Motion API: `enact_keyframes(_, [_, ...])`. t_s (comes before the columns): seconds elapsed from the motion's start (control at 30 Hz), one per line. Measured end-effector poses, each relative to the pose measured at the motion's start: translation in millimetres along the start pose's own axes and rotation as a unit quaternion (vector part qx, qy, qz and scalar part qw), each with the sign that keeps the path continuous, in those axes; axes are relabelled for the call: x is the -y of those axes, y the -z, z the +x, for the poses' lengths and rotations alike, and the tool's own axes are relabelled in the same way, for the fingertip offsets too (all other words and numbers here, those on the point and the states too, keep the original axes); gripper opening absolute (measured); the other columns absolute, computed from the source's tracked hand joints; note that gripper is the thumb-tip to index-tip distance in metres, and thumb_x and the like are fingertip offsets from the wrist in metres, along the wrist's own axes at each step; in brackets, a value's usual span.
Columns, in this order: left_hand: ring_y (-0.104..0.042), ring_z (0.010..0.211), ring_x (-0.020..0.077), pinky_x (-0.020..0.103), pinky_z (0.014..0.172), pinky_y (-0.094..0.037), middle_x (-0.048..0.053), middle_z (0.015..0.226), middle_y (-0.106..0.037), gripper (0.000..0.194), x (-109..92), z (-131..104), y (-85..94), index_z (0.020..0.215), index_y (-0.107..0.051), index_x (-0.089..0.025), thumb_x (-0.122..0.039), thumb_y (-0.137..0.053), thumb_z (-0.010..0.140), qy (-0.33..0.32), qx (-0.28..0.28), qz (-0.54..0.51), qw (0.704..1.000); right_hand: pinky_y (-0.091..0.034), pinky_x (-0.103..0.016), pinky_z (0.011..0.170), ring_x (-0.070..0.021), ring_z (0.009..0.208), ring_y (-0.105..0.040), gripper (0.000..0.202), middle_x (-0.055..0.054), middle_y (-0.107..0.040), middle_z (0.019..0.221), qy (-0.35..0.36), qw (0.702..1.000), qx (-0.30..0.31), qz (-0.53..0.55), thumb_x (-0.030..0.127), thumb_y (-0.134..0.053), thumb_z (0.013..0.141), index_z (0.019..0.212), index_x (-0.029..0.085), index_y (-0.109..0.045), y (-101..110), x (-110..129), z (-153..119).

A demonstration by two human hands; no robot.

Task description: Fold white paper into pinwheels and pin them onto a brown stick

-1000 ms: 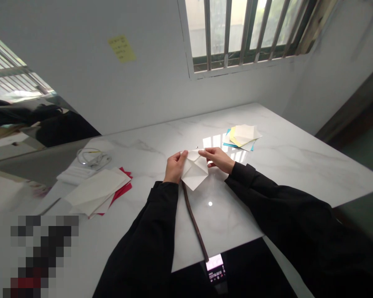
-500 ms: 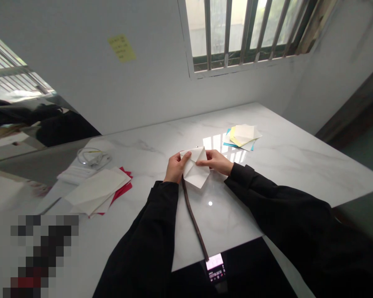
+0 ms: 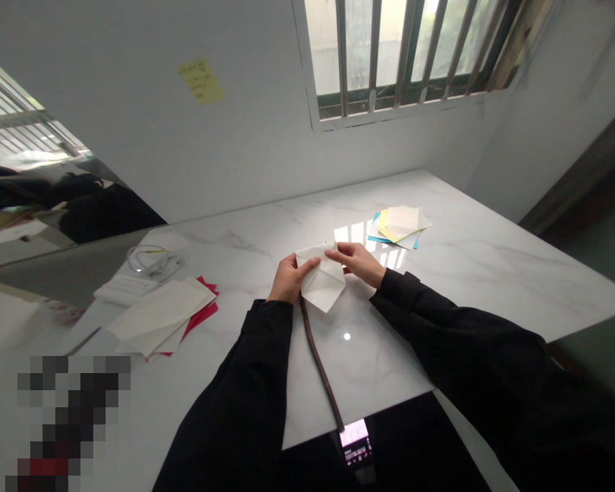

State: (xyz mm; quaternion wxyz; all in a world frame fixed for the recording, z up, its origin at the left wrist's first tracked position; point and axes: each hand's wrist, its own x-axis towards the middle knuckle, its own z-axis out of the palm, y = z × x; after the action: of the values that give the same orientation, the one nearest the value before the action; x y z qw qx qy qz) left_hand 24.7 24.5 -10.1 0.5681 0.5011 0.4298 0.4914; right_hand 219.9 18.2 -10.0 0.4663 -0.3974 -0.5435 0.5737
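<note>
A small white folded paper [image 3: 322,287], shaped like an envelope with a pointed lower end, is held up between both hands over the table. My left hand [image 3: 290,277] grips its left side, thumb lying across the front and fingers behind. At the upper right corner my right hand [image 3: 357,262] pinches the edge between thumb and fingers. The fingers behind the paper are partly hidden. Below my left hand a thin brown stick [image 3: 318,359] runs down toward a lit phone screen [image 3: 356,441] at the near table edge.
Cream and red papers [image 3: 164,311] lie in a pile on the left, beside a coiled white cable [image 3: 156,261]. Farther back on the right sits a stack of white, yellow and blue sheets [image 3: 402,222]. The marble-look table [image 3: 266,229] meets the wall below a barred window [image 3: 389,55].
My right hand has shifted up to the paper's upper right corner. My left thumb has slid slightly right and down, and the top flap now lies flatter.
</note>
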Motion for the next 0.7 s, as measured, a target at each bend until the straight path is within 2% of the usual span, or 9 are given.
enact_keyframes(0.07, [-0.072, 0.083, 0.0246, 0.034, 0.077, -0.056, 0.013, 0.100, -0.079, 0.060, -0.2, -0.2, 0.2, 0.103, -0.077, -0.010, -0.048, -0.095, 0.059, -0.003, 0.001, 0.005, 1.000, -0.047, -0.021, 0.056, -0.0107, 0.064, -0.056, 0.048, 0.000, -0.062, 0.073, 0.018, 0.999, -0.049, 0.006, 0.063, -0.075, 0.079, 0.086, 0.016, -0.070, 1.8, 0.6, 2.4])
enact_keyframes(0.17, [-0.070, 0.076, 0.0214, 0.031, 0.072, -0.055, 0.012, 0.096, -0.079, 0.058, -0.8, -0.7, 0.2, 0.099, -0.077, -0.010, -0.048, -0.095, 0.059, -0.003, -0.004, 0.021, 1.000, -0.044, -0.021, 0.054, -0.0099, 0.061, -0.052, 0.045, 0.002, -0.057, 0.067, 0.032, 0.996, -0.083, 0.008, 0.060, -0.077, 0.076, 0.083, 0.016, -0.070, 4.1, 0.3, 5.0])
enact_keyframes(0.7, [-0.064, 0.067, 0.0181, 0.029, 0.065, -0.051, 0.008, 0.086, -0.076, 0.053, -8.1, -4.2, -4.1, 0.092, -0.076, -0.012, -0.049, -0.094, 0.060, 0.003, -0.016, 0.027, 1.000, -0.041, -0.021, 0.050, -0.0100, 0.061, -0.051, 0.039, -0.002, -0.062, 0.072, 0.036, 0.995, -0.090, -0.003, 0.055, -0.071, 0.080, 0.077, 0.017, -0.070, 6.5, -0.8, 5.7])
